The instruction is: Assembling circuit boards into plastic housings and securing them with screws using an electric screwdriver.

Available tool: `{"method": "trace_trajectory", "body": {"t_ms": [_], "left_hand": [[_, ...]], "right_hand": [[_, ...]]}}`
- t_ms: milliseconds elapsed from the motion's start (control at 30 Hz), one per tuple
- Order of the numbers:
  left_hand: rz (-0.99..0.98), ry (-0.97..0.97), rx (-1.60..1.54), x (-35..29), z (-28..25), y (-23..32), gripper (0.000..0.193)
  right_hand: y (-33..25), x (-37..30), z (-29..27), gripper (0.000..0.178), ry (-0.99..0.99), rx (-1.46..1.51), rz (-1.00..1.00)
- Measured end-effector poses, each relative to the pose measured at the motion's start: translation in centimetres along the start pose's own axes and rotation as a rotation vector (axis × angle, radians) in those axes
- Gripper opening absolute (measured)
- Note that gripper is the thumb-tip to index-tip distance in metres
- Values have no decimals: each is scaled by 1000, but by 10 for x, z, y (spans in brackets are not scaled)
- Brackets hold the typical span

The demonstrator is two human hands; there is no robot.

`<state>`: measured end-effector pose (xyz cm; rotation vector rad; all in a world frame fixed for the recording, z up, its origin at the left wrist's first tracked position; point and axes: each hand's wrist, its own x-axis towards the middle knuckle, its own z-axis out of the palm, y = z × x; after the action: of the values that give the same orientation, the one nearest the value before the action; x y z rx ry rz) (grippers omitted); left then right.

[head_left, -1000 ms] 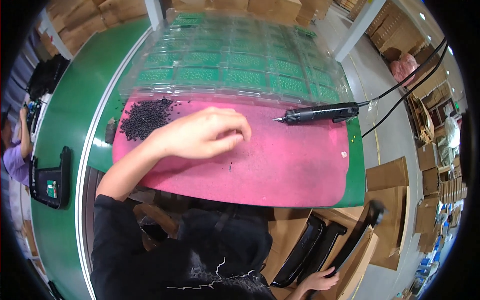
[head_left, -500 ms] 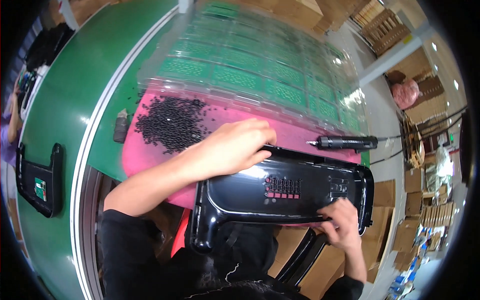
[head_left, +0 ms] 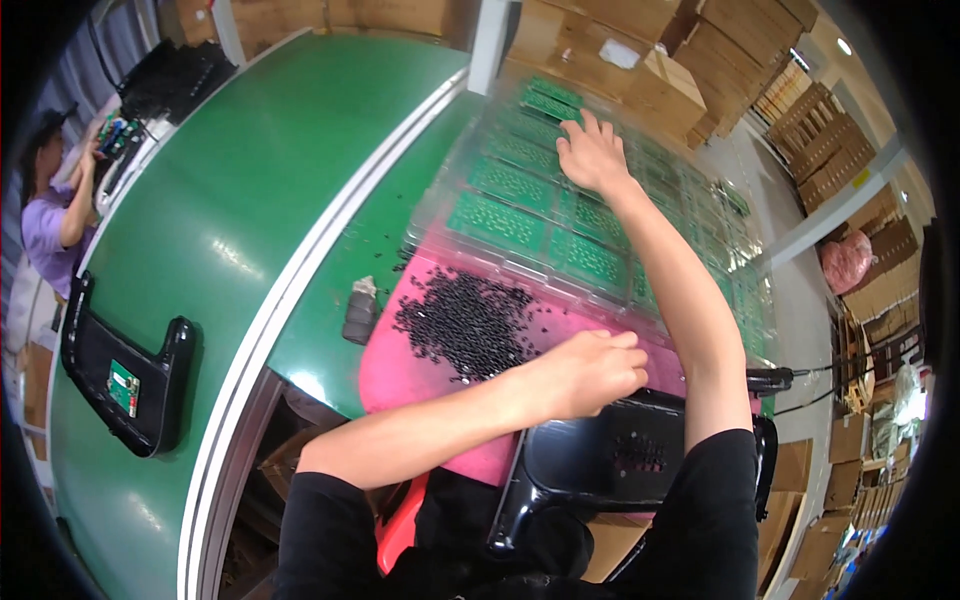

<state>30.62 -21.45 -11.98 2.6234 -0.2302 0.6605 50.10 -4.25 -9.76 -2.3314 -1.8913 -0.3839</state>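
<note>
My right hand [head_left: 594, 158] reaches over the clear plastic tray [head_left: 440, 215] of green circuit boards [head_left: 497, 218]. Its fingers are spread at the tray's far part, close to a circuit board; I cannot tell whether they touch it. My left hand [head_left: 598, 374] is closed, fingers curled, just above the upper edge of a black plastic housing [head_left: 580, 455]. Whatever it may hold is hidden. The housing lies in front of me, partly covered by my right arm. Left of that hand, a heap of small black screws [head_left: 465, 325] lies on a pink mat [head_left: 385, 375].
A black electric screwdriver [head_left: 770, 380] shows partly behind my right forearm. A small dark cylinder [head_left: 360, 315] stands left of the mat. Another black housing [head_left: 135, 380] with a green board rests on the green belt [head_left: 270, 190]. A person in purple [head_left: 55, 225] works at far left.
My right hand has left the housing's lower edge and moved far forward over the tray. My left hand has come off the housing's upper edge and curled. The whole view has shifted.
</note>
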Motion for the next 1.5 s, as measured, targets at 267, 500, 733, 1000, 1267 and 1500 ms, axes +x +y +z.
{"method": "trace_trajectory", "body": {"t_ms": [267, 500, 733, 1000, 1267, 1500], "left_hand": [[23, -2, 173, 2, 4, -2, 28], [-72, 505, 119, 9, -37, 9, 35], [-218, 517, 355, 4, -51, 3, 75], [77, 401, 188, 2, -44, 17, 72], [106, 188, -10, -8, -30, 13, 72], [82, 160, -104, -10, -27, 3, 70]], "right_hand": [[13, 13, 15, 41, 204, 17, -169], [27, -94, -83, 29, 501, 560, -389], [35, -248, -145, 29, 352, 750, -323], [49, -333, -153, 24, 345, 718, -28], [45, -372, -142, 19, 79, 1004, 261], [44, -370, -134, 82, -14, 1003, 95]]}}
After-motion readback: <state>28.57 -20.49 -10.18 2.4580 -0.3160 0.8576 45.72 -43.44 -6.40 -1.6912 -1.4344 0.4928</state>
